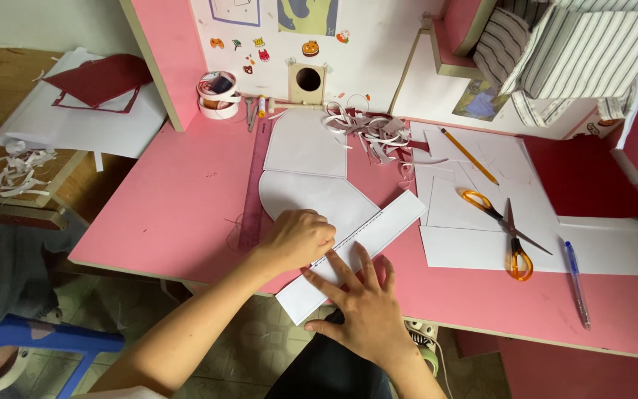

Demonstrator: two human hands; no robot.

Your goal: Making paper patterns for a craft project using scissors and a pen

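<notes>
On the pink desk (186, 199), the flat-open right hand (363, 299) pins a white card strip (356, 247); the left hand (297, 238), curled, presses its fold. The strip could slip and crease crookedly.

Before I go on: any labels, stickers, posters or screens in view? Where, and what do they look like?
No screens or packages.
Small stickers: white back panel, upper left; orange, red, teal cartoon shapes.
Poster: top edge, teal and yellow.
Picture card: against the back panel, right; greenish.

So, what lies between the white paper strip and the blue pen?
In the head view, orange-handled scissors lie open on white paper sheets, between the strip and the pen.
</notes>
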